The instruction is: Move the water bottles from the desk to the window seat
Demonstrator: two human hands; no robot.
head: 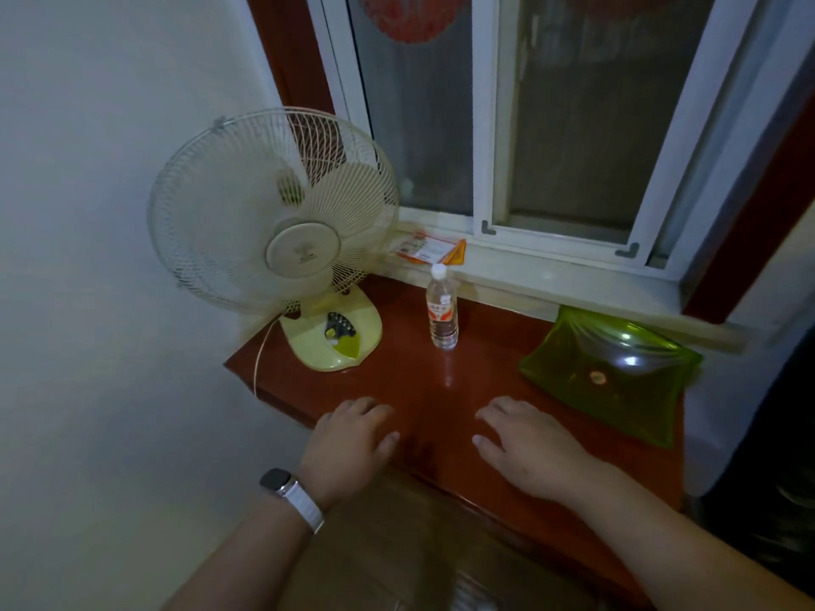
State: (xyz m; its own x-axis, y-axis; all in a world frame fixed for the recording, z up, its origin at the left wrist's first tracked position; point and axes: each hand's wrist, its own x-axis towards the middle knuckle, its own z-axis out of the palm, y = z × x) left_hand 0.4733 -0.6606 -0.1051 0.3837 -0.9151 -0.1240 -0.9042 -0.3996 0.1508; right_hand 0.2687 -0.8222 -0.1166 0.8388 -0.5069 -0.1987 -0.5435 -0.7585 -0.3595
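One clear water bottle with a white cap and an orange-and-white label stands upright on the reddish-brown window seat, near the sill. My left hand, with a watch on its wrist, rests palm down near the seat's front edge, fingers relaxed and holding nothing. My right hand lies palm down beside it, also holding nothing. Both hands are well in front of the bottle and apart from it. No desk is in view.
A cream table fan on a yellow base stands at the seat's left end, its cord hanging over the edge. A green translucent dish sits at the right. An orange-and-white packet lies on the sill below the window.
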